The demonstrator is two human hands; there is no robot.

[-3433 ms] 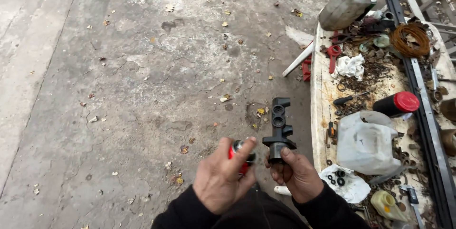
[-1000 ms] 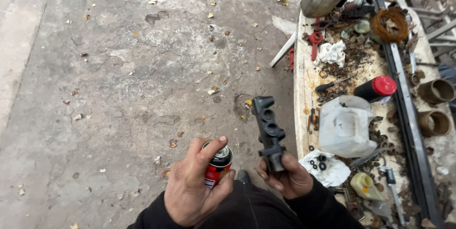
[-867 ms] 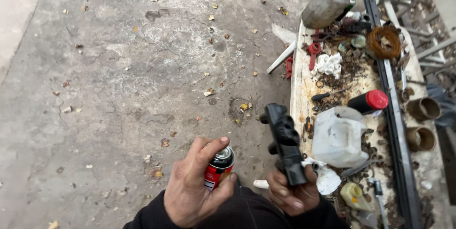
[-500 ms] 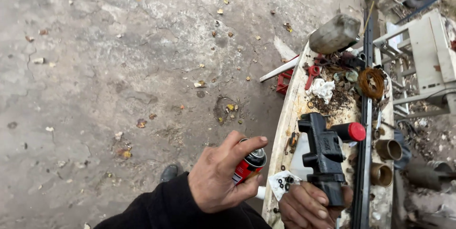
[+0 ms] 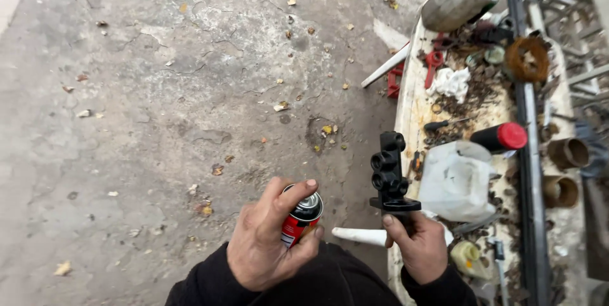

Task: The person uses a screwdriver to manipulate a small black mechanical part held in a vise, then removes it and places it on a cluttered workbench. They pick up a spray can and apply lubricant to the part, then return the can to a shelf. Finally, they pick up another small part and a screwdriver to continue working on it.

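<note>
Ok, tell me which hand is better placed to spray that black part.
Left. The left hand holds the spray can upright, with its forefinger lying over the can's top. The right hand grips the black part by its base, upright beside the can, so it probably just steadies it.

The left hand (image 5: 269, 239) hides most of the spray can (image 5: 302, 217); only its top and a red strip show. The right hand (image 5: 415, 246) covers the base of the black part (image 5: 390, 169). The surface (image 5: 409, 109) runs off the right edge, its small clutter too fine to tell.
</note>
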